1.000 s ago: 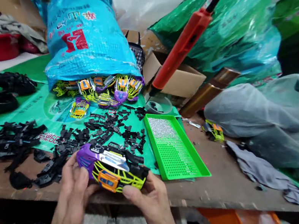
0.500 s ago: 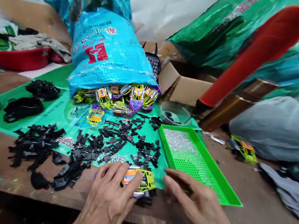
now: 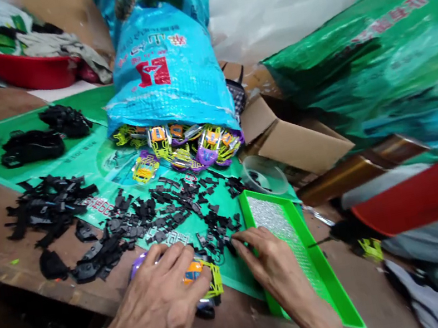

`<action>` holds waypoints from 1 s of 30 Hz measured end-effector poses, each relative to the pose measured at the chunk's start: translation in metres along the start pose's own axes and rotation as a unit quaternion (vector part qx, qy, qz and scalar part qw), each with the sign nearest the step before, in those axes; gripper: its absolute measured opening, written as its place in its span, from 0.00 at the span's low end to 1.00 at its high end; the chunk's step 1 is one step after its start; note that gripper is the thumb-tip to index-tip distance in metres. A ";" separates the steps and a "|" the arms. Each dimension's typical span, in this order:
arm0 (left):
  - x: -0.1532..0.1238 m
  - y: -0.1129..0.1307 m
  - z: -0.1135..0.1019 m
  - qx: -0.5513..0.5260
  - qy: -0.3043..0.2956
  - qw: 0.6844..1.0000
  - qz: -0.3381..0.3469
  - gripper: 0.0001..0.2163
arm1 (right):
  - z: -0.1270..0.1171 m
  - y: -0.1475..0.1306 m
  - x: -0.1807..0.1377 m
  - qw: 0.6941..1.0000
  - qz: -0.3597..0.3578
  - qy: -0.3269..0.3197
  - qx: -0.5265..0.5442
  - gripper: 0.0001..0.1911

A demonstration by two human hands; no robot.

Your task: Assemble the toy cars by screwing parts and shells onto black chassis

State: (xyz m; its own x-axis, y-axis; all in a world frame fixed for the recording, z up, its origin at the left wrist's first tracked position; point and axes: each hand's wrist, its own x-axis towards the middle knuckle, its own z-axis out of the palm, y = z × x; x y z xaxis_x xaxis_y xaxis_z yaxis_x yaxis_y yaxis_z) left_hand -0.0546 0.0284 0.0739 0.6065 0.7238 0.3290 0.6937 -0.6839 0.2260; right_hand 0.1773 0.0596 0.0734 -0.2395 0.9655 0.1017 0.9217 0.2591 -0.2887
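My left hand (image 3: pixel 162 290) lies over a toy car (image 3: pixel 213 278) with a yellow-green frame, an orange and silver top and a purple end. Its fingers grip the car at the table's front edge. My right hand (image 3: pixel 272 259) is at the near right edge of the loose black plastic parts (image 3: pixel 175 203), thumb and fingers pinched on a small black plastic part (image 3: pixel 230 245). The right wrist passes over the green tray (image 3: pixel 327 275), which holds many small silver screws (image 3: pixel 268 214) at its far end.
A blue sack (image 3: pixel 170 82) spills toy car bodies (image 3: pixel 209 146). Behind the tray stand a clear round tub (image 3: pixel 265 173) and a cardboard box (image 3: pixel 300 141). A red tool (image 3: pixel 431 189) with a thin dark shaft juts in from the right. Black chassis pieces (image 3: pixel 31 146) lie at left.
My right hand has moved away from me to the black parts and its fingers have closed. The red tool has swung down and right. My left hand stays on the toy car.
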 end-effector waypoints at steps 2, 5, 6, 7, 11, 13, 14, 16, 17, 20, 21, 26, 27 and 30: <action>0.000 -0.002 -0.001 -0.013 -0.011 1.000 -0.006 0.07 | -0.006 -0.007 0.019 0.999 -0.020 -0.029 -0.003 0.12; 0.000 -0.002 0.003 0.003 0.002 1.000 -0.010 0.08 | -0.007 -0.020 0.055 0.997 -0.034 -0.063 -0.032 0.11; 0.000 -0.002 0.004 0.010 0.016 1.000 -0.008 0.08 | -0.005 -0.024 0.068 0.996 -0.032 -0.071 -0.044 0.11; 0.001 -0.001 0.005 0.015 0.028 0.999 -0.008 0.09 | -0.001 -0.027 0.079 0.995 -0.029 -0.079 -0.055 0.10; 0.003 -0.001 0.008 0.020 0.065 0.998 -0.016 0.07 | 0.016 -0.027 0.112 0.990 -0.002 -0.123 -0.067 0.05; 0.003 -0.001 0.009 0.022 0.078 0.997 -0.009 0.08 | 0.022 -0.022 0.120 0.988 0.009 -0.147 -0.051 0.09; 0.004 -0.002 0.011 0.024 0.090 0.996 -0.004 0.08 | 0.023 -0.020 0.123 0.987 0.014 -0.156 -0.037 0.11; 0.004 -0.003 0.013 0.021 0.102 0.995 0.000 0.08 | 0.021 -0.015 0.125 0.986 0.020 -0.163 0.001 0.12; 0.004 -0.003 0.014 0.017 0.104 0.994 -0.003 0.08 | 0.018 -0.014 0.125 0.986 0.023 -0.163 0.025 0.12; 0.002 -0.003 0.014 0.005 0.094 0.995 -0.018 0.08 | 0.008 -0.012 0.122 0.983 0.036 -0.147 0.105 0.11; 0.002 -0.002 0.014 -0.001 0.091 0.996 -0.021 0.07 | 0.004 -0.012 0.120 0.980 0.040 -0.140 0.133 0.11; 0.000 -0.003 0.015 -0.014 0.105 0.994 -0.018 0.07 | -0.002 -0.016 0.113 0.967 0.064 -0.126 0.211 0.17; 0.000 -0.004 0.014 -0.010 0.107 0.994 -0.015 0.06 | -0.001 -0.016 0.112 0.967 0.068 -0.123 0.211 0.17; 0.002 -0.006 0.016 -0.004 0.106 0.994 -0.003 0.05 | 0.000 -0.014 0.112 0.975 0.072 -0.094 0.187 0.16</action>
State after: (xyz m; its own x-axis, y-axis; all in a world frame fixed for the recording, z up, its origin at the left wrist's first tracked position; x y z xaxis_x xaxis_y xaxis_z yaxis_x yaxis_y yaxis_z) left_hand -0.0517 0.0354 0.0587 0.5059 0.6929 0.5138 0.6931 -0.6811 0.2361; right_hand 0.1380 0.1645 0.0890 -0.2007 0.9707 -0.1321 0.7821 0.0776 -0.6183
